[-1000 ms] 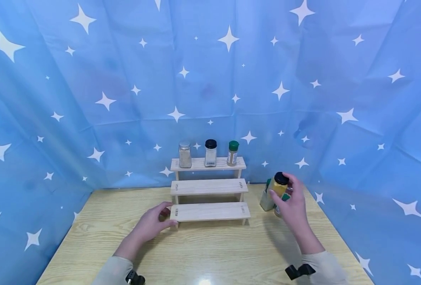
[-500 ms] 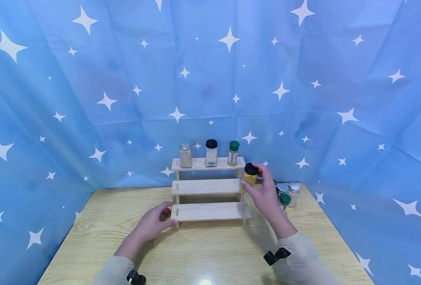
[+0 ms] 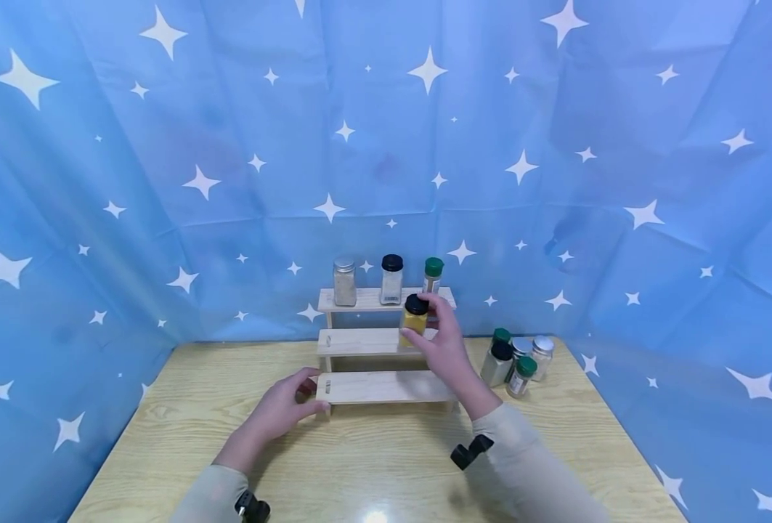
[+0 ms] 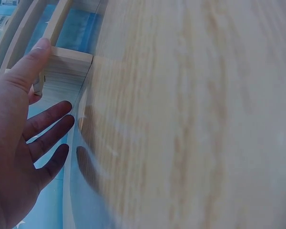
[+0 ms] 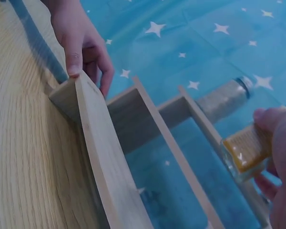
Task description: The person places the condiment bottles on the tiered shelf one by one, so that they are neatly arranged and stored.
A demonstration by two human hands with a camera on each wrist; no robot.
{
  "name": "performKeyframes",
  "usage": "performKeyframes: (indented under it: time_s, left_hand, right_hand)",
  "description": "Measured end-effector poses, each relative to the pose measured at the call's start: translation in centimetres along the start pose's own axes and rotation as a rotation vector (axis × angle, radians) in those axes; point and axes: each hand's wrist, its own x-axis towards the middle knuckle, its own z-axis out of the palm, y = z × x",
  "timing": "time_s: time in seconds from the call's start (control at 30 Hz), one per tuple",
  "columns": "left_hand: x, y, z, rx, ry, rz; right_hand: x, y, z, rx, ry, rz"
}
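Note:
A three-step wooden rack [image 3: 386, 388] stands on the table. My left hand [image 3: 277, 412] grips the left end of its lowest shelf, thumb at the front edge; in the left wrist view that hand [image 4: 19, 114] has its other fingers spread. My right hand [image 3: 447, 349] holds a yellow jar [image 3: 415, 321] with a black lid, upright over the right half of the middle shelf. Seen from the right wrist, the yellow jar [image 5: 248, 147] is pinched between thumb and fingers; whether its base touches the shelf I cannot tell.
On the top shelf stand a silver-lidded jar [image 3: 344, 283], a black-lidded jar [image 3: 391, 280] and a green-lidded jar [image 3: 433, 273]. Several more jars cluster on the table [image 3: 202, 407] right of the rack, among them a green-lidded one [image 3: 521, 378]. A starry blue curtain [image 3: 386, 145] hangs behind.
My right hand has carried the yellow jar leftward from the jars at the right to the middle shelf. My left hand has stayed on the rack's lowest shelf.

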Motion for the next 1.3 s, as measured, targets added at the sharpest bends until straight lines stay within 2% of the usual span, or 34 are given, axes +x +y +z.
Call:
performKeyframes:
  time_s: [0.3,0.67,1.3]
  left_hand:
    - [0.1,0.0,0.1,0.001,-0.001,-0.011]
    - [0.2,-0.1,0.2,0.019,0.004,-0.012]
    - [0.1,0.3,0.1,0.029,0.0,0.006]
  right_hand:
    - [1.0,-0.8,3.2,0.057,-0.068,-0.008]
    - [1.8,-1.1,6.6,0.023,-0.102,-0.055]
    - [2.7,-2.2,10.8,0.022,-0.142,-0.015]
